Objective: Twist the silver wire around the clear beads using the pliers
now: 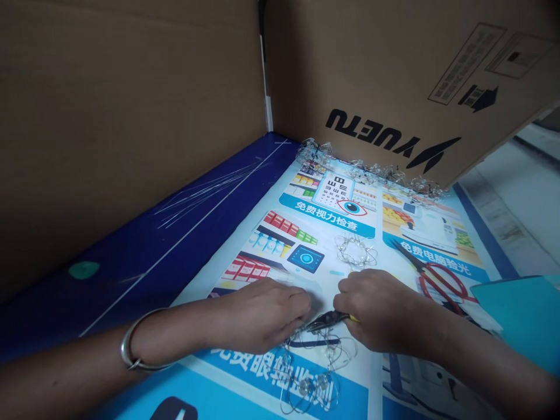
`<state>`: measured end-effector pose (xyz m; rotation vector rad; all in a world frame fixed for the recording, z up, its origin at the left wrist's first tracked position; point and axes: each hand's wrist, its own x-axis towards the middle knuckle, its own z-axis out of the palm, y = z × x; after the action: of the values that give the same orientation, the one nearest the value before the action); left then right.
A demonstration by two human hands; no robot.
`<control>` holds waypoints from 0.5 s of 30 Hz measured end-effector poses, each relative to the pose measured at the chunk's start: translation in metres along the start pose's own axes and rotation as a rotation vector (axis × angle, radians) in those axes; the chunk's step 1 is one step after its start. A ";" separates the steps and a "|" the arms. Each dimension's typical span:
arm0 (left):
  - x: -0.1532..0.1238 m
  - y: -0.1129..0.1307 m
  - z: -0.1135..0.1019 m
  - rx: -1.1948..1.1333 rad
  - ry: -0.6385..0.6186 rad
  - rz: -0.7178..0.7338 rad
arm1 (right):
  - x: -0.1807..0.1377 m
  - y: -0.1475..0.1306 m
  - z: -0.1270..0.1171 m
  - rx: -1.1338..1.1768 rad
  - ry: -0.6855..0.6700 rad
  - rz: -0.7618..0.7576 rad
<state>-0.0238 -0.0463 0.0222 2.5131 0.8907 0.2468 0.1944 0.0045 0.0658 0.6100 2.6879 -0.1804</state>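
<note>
My right hand [371,303] is closed around a pair of pliers [328,319]; a bit of yellow handle shows at the palm. The dark jaws point left and meet a tangle of thin silvery wire loops [308,373]. My left hand [273,312] is closed, pinching the wire piece beside the plier tips. The rest of the looped wire lies below on the printed sheet. Just beyond my right hand is a round wire ring [354,249] with small loops. How the jaws sit on the wire is too small to make out.
Red-handled scissors [444,283] lie right of my right hand. Several wire pieces [389,175] line the base of the right cardboard panel [371,70]. Loose straight wires [214,189] lie on the blue strip along the left cardboard panel [131,87]. A green spot [84,269] marks the strip.
</note>
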 end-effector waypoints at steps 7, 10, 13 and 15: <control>0.001 0.002 -0.001 0.018 -0.026 -0.015 | 0.002 0.001 -0.001 0.021 -0.006 -0.001; 0.001 0.002 0.000 0.037 -0.026 -0.007 | 0.002 0.000 0.000 0.006 -0.009 0.002; 0.000 0.002 0.002 0.052 -0.036 -0.008 | 0.003 -0.001 0.000 -0.003 -0.002 0.006; 0.000 0.002 0.002 0.061 -0.044 -0.015 | 0.003 -0.003 0.000 -0.008 0.002 0.002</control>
<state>-0.0219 -0.0482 0.0216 2.5562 0.9118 0.1612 0.1909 0.0033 0.0651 0.6102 2.6885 -0.1682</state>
